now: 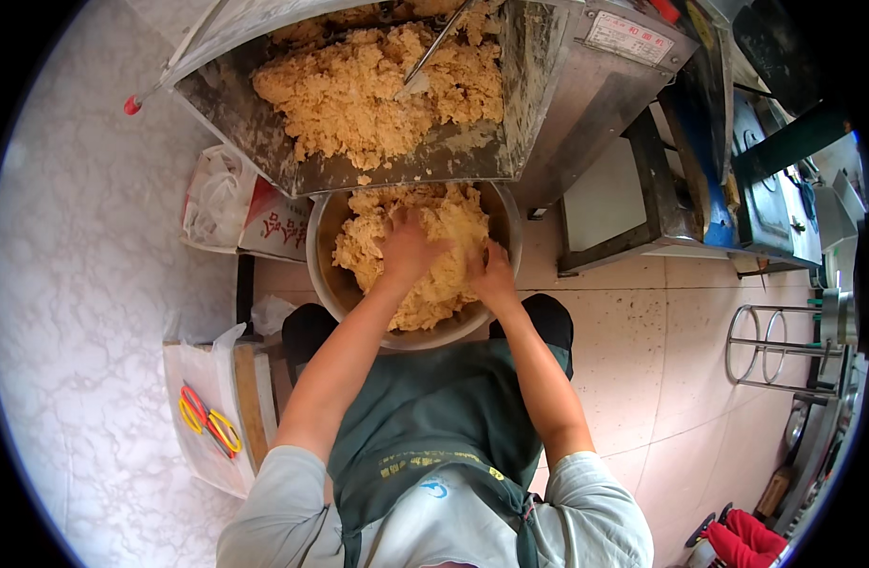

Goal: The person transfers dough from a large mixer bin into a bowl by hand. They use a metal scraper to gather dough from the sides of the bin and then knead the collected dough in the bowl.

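A round metal basin [321,284] sits between my knees, filled with crumbly yellowish dough [434,301]. My left hand [408,250] is pressed into the middle of this dough, its thumb toward the right and its fingertips partly sunk in and blurred. At the basin's right side my right hand [492,271] curls its fingers into the edge of the same mass. Directly beyond the basin, the tilted metal trough [411,172] of a machine holds more of the dough [378,95]. A metal rod [439,45] crosses that trough.
Left of the basin stands a cardboard box [275,225] with plastic bags. Red and yellow scissors [207,418] lie on a covered stand nearer me. A metal-framed table [643,222] is at the right, with a round-ringed metal stool frame [775,346] farther right on the tiled floor.
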Available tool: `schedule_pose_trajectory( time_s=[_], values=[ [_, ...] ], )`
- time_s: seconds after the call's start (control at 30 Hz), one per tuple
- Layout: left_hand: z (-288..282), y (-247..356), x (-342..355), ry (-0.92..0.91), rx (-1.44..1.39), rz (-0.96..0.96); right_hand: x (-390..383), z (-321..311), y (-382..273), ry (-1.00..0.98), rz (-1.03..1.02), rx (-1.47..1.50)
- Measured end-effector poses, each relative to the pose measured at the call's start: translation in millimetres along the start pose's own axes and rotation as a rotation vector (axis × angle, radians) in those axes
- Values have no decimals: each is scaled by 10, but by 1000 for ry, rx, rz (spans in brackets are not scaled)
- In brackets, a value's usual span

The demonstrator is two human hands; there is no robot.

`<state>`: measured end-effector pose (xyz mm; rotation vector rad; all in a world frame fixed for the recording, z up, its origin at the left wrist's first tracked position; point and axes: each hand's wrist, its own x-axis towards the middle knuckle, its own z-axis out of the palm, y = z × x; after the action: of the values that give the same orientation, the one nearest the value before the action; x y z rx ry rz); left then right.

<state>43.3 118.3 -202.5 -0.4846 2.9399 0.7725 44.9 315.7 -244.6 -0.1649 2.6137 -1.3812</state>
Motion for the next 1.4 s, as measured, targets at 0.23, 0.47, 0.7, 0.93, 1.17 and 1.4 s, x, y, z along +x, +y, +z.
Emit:
schedule_pose_trajectory(
  time_s=[0.23,0.47,0.7,0.93,1.17,1.4],
  values=[
    [-132,309,-75,-106,-45,96,-168,-1,-295,54,-259,176],
    [-244,-132,44,-214,-356,165,-105,52,-342,22,-316,25],
    [-791,-402,15,-298,-548,272,16,-254,-374,27,-406,71],
    [-758,-762,80,-182,-436,223,4,-412,-756,-43,-498,16],
    [-653,-1010,157,-55,-694,11,-13,-301,-871,-166,-431,-38],
    [-758,-719,31,139,-449,279,-4,-272,-1201,-126,-612,-44]
  ],
)
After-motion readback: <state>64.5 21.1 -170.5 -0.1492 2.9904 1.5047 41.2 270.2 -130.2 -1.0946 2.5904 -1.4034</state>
